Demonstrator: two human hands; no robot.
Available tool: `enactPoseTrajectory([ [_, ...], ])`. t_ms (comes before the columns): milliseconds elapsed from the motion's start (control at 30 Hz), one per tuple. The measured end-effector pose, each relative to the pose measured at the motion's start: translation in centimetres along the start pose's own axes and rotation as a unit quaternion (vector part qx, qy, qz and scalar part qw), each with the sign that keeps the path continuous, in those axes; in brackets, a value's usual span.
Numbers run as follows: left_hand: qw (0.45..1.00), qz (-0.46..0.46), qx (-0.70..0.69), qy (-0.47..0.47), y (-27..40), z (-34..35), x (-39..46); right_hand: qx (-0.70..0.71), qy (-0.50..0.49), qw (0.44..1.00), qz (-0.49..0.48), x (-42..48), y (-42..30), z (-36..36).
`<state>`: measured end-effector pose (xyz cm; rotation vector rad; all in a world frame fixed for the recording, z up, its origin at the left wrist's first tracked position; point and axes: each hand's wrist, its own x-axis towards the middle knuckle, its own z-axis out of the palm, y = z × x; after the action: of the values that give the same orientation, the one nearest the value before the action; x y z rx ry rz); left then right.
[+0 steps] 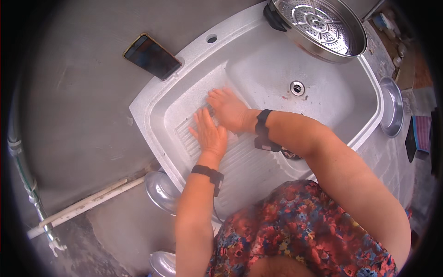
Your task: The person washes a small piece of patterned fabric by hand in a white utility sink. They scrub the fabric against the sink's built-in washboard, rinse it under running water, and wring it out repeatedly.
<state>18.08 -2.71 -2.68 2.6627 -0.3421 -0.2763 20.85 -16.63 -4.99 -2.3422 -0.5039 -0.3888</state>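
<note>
Both hands are over the ridged washboard slope [242, 173] of a grey speckled laundry sink [140, 104]. My left hand [210, 136] lies palm down on the ridges with its fingers spread. Just beyond it, my right hand [230, 110] is also palm down, its fingertips slightly blurred. The two hands nearly touch near the left thumb. A small pale patch shows under the heel of the right hand; I cannot tell what it is. Each wrist wears a black strap with a small box. To the right, the basin has a round metal drain [297, 88] with dark specks around it.
A stainless steel steamer pot [332, 57] with a perforated tray rests on the sink's far right corner. A smartphone [152, 57] leans on the back rim by the wall. Metal bowls [391, 107] stand beside the sink. A tap [55, 244] and pipes [86, 206] run at left.
</note>
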Motion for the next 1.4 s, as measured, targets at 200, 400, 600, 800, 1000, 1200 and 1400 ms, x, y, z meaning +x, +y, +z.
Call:
enactPoseTrajectory([
  [200,0.978,0.153,-0.131,-0.061,1.2,-0.4,-11.1,0.168,-0.26,0.951,-0.026,-10.9,-4.0,-7.4],
  [400,0.992,0.083,-0.094,0.007,1.0,1.3,-5.9,0.062,-0.246,0.967,0.03,-5.7,-2.7,-3.2],
  [600,0.993,-0.114,0.018,0.019,1.0,0.5,-1.1,0.036,-0.113,0.992,0.043,-1.5,-0.9,-0.8],
  [800,0.983,0.134,-0.118,-0.036,1.4,0.5,-12.3,0.173,-0.234,0.957,-0.023,-11.6,-5.6,-8.1],
  [1000,0.997,0.003,0.011,0.072,0.4,1.9,-3.1,0.03,-0.113,0.993,-0.008,-2.1,-2.6,-1.8],
  [1200,0.998,-0.042,-0.036,-0.031,1.3,-0.8,-3.6,0.11,-0.192,0.975,0.028,-3.0,-2.1,-1.1],
  [1400,0.98,0.148,-0.136,-0.008,1.3,1.2,-13.1,0.134,-0.195,0.969,-0.072,-11.2,-5.4,-6.3],
])
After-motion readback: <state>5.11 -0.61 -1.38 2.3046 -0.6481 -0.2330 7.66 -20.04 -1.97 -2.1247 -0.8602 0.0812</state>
